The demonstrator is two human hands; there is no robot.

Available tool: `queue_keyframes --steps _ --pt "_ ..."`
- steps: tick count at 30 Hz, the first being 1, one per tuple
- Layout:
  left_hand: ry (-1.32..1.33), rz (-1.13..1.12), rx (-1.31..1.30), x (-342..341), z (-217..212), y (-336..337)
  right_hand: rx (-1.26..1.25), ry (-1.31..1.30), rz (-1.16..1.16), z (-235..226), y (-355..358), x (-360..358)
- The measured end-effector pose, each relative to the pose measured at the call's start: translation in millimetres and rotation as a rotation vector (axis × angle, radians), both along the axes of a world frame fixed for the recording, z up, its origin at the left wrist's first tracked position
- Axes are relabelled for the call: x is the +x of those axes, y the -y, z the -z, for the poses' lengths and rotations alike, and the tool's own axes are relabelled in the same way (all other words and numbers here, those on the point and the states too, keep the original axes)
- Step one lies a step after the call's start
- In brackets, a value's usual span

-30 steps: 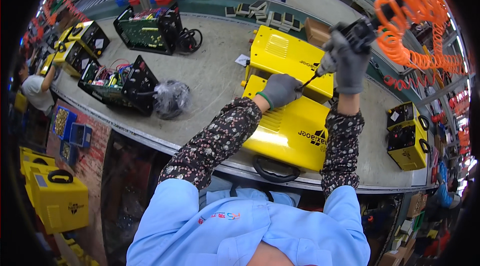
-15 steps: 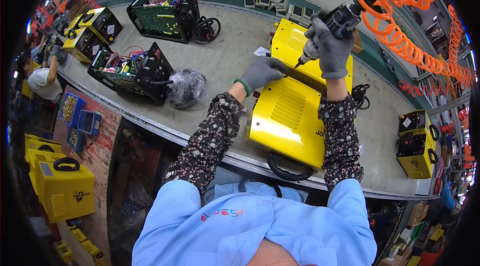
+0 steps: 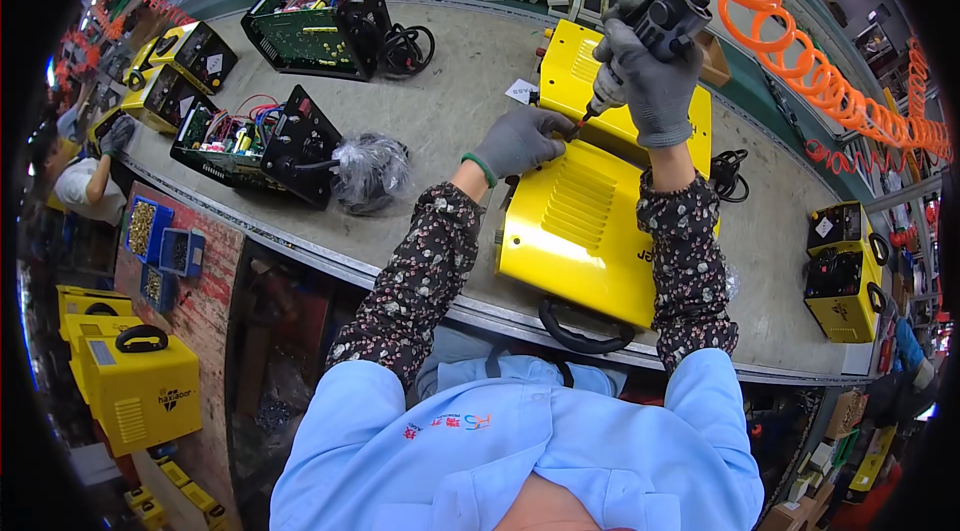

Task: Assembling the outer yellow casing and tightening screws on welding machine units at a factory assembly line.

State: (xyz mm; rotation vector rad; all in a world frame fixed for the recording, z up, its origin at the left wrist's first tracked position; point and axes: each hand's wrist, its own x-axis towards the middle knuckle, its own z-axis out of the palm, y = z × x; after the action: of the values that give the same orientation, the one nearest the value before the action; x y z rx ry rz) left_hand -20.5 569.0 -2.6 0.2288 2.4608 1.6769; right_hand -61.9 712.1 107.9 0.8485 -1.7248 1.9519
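Observation:
Two yellow-cased machines lie side by side on the bench before me, the near one (image 3: 575, 261) with slotted vents and a black handle toward my body, the far one (image 3: 572, 63) just behind it. Wrapped round an air screwdriver (image 3: 668, 19), my gloved right hand (image 3: 655, 86) holds it tilted, its bit pointing down left to the gap between the cases. My gloved left hand (image 3: 512, 143) is closed, thumb and fingertips pinched at the bit's tip by the near case's far left corner. Whatever sits between those fingertips is too small to make out.
An orange coiled hose (image 3: 800, 51) hangs at upper right. Open machines with bare boards (image 3: 315, 36) and a plastic-wrapped cable (image 3: 370, 174) stand to the left. Blue screw bins (image 3: 148, 228) sit on a side table. Another person (image 3: 90, 181) works at far left; black-and-yellow machines (image 3: 840, 276) stand right.
The screwdriver and my right hand have shifted slightly left. My left hand stays pinched at the bit, a little farther from me. The whole view has shifted slightly.

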Motion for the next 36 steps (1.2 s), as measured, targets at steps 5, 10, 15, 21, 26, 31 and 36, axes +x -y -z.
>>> queue_keyframes --steps 5,10,15,21,26,31,36 --pt "-0.010 -0.008 -0.045 -1 2 0 0.013 -0.069 0.018 -1 1 4" --pt "-0.052 0.000 -0.030 -6 13 2 0.075 -0.017 0.009 -6 -4 6" --pt "-0.057 0.007 -0.058 -2 5 0 0.039 -0.012 -0.026 -2 -6 3" --pt "-0.006 0.000 -0.057 0 -2 -1 0.114 0.168 -0.387 -6 -20 -4" --pt "-0.071 0.013 -0.034 0 1 0 0.208 0.082 -0.554 -6 -25 -3" --pt "-0.079 0.003 -0.022 1 2 -1 0.252 -0.087 -0.360 -7 -14 5" --pt "-0.080 -0.014 -0.069 0 7 0 0.276 -0.060 -0.381 -12 -9 18"
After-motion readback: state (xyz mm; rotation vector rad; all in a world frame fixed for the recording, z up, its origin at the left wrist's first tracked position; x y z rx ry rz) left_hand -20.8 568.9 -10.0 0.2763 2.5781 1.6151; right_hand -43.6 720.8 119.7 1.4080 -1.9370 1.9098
